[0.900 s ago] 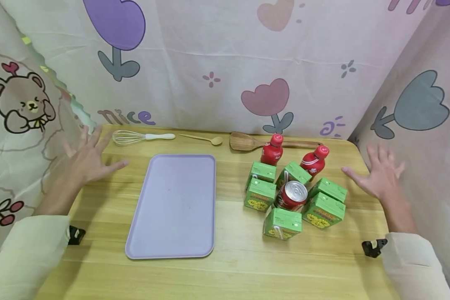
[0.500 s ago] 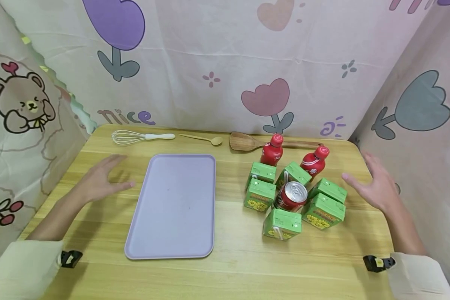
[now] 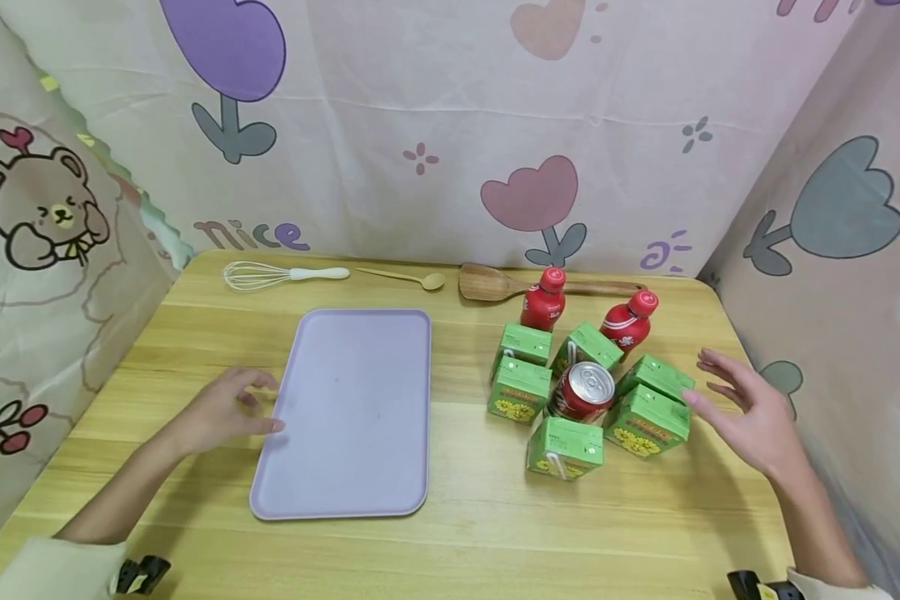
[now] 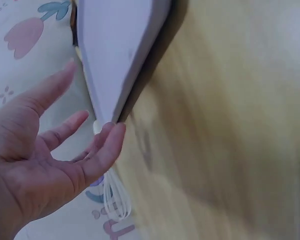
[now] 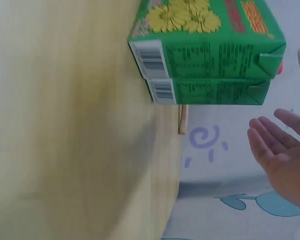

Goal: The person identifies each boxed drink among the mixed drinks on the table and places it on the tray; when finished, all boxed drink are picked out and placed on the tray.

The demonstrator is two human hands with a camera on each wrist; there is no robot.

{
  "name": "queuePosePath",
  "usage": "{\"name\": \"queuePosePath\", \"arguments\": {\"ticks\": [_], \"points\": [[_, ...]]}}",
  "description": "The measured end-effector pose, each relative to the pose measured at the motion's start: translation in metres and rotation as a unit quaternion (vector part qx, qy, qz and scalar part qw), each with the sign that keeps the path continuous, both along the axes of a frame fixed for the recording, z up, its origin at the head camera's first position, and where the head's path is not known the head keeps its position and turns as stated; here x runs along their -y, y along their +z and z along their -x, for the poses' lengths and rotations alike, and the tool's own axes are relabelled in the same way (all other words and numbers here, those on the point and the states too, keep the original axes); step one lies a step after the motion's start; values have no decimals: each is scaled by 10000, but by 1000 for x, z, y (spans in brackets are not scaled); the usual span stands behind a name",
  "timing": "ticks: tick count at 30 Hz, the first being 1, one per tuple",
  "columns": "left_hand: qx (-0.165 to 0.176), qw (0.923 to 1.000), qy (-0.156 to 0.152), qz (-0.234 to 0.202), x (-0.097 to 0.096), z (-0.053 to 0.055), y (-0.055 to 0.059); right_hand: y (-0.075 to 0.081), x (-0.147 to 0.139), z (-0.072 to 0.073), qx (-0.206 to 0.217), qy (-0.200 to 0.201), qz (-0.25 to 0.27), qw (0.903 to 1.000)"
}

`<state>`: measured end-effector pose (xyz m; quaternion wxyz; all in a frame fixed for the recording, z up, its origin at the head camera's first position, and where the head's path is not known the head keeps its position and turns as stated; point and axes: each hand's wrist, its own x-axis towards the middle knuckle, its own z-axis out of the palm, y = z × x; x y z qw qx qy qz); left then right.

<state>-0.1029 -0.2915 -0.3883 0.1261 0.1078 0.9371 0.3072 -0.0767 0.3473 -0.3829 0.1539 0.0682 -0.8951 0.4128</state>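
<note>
My left hand (image 3: 221, 410) hovers at the left edge of a pale purple tray (image 3: 348, 417), its fingers loosely bent and holding nothing. In the left wrist view the fingertips overlap the tray's corner (image 4: 121, 55); contact cannot be made out. On the other side, my right hand (image 3: 753, 421) is beside two green drink cartons (image 3: 645, 427), thumb and fingers spread apart. A gap separates that hand from the cartons (image 5: 210, 62) in the right wrist view. Several more green cartons (image 3: 520, 392) stand around a red drink can (image 3: 583, 396).
Two red bottles (image 3: 544, 302) stand behind the cartons. Along the table's back edge lie a whisk (image 3: 285, 273), a small wooden spoon (image 3: 412, 278) and a wooden spatula (image 3: 495, 285). Printed cloth (image 3: 390, 125) surrounds the back and sides of the wooden table (image 3: 480, 533).
Both hands have come back toward the wearer and inward, the left to the tray's edge, the right to the cartons. Their fingers have bent a little. The objects stay in place.
</note>
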Motion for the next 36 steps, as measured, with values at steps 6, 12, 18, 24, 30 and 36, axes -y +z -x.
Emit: {"name": "queuePosePath", "arguments": {"ticks": [6, 12, 18, 24, 30, 36], "points": [[382, 9992, -20, -151, -5, -14, -9, -14, 8, -16, -750, 180, 1098, 9910], [426, 9987, 213, -175, -9, -23, -19, -20, 16, -27, -510, 238, 1740, 9831], [333, 9989, 343, 4, -10, -28, -24, -22, 21, -35, -193, 12, 1614, 9867], [276, 9985, 470, 77, -12, -30, -24, -23, 26, -38, -211, 108, 1780, 9837], [342, 9978, 567, 50, -15, -28, -24, -25, 34, -40, -135, -432, 1102, 9929], [323, 9978, 585, 47, -21, -22, -23, -26, 40, -44, 95, -819, 716, 9940]]}}
